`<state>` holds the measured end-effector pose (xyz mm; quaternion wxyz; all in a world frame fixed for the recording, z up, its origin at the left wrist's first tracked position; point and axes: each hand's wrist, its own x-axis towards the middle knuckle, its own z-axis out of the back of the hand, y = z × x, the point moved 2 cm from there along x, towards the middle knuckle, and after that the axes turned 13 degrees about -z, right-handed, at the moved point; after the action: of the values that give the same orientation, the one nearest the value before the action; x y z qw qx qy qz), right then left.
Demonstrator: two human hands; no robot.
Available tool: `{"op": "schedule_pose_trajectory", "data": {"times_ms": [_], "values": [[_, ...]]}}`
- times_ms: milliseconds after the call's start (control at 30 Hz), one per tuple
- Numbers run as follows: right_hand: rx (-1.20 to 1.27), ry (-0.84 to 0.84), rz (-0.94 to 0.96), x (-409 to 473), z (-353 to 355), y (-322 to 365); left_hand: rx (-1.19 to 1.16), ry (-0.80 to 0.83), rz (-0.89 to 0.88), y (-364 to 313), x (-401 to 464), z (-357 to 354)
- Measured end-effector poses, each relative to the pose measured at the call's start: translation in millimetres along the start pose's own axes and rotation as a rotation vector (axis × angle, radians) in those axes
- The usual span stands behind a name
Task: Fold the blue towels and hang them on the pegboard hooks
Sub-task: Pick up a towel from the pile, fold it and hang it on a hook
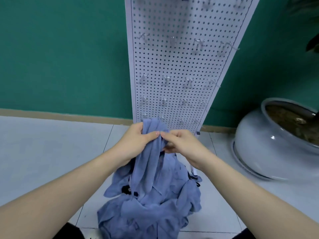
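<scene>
One blue towel (pixel 150 149) is hanging bunched and unfolded in long vertical creases at scene centre, above a crumpled heap of blue towels (pixel 148 209) lying on the near floor. The white pegboard (pixel 174 66) is standing behind, its wire hooks (pixel 166 78) sitting bare.

You have a single wide-angle view from your head, looking forward and steeply down the pegboard (pixel 176 66) to the tiled floor (pixel 51 144) at its foot, close enough that your forearms fill the lower frame.
</scene>
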<state>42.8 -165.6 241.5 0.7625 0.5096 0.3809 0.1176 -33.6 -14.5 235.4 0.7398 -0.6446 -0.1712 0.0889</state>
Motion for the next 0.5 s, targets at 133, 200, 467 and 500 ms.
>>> {"op": "schedule_pose_trajectory", "data": {"times_ms": [133,200,467,500], "values": [[0.020,-0.109,0.086,6.5,9.0,-7.9,0.011,0.054,0.052,6.3,-0.7,-0.9],[0.049,-0.146,0.076,8.6,12.6,-12.5,-0.085,0.070,0.097,7.3,-0.7,-3.5],[0.211,-0.160,0.133,4.9,35.9,-16.3,-0.741,-0.009,0.383,0.9,2.2,0.1],[0.218,-0.178,0.136,4.9,40.3,-15.9,-0.755,-0.016,0.400,2.0,2.9,1.0]]}}
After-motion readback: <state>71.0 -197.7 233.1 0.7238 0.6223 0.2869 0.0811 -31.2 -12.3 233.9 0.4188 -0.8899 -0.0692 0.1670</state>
